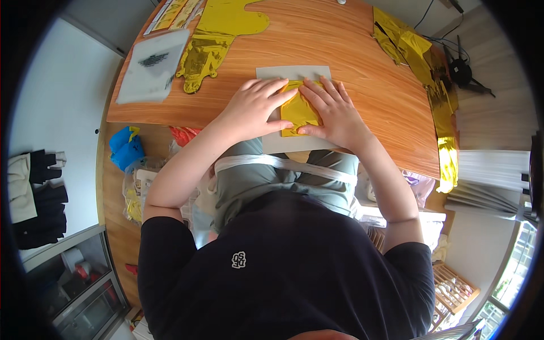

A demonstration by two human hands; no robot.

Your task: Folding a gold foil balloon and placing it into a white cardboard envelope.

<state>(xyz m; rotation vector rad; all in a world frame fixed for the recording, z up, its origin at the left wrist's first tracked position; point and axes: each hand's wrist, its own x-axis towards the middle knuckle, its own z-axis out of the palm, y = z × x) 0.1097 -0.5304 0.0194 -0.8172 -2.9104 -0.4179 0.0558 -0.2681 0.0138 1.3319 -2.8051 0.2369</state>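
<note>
A folded piece of shiny gold foil (298,112) lies on a grey sheet (292,72) at the table's near edge. My left hand (258,106) rests on the sheet with its fingers stretched out, thumb and fingertips touching the foil's left side. Across from it, my right hand (334,116) lies flat with fingers spread, covering part of the foil's right side. The two thumbs come close together near the foil's lower edge. Neither hand has anything gripped in it.
A flat gold foil balloon (212,48) and a translucent sheet with a dark patch (153,65) lie on the wooden table (340,34) at the left. More gold foil (402,42) drapes over its right edge. A black stand (462,71) is beyond, and a blue bag (126,148) below left.
</note>
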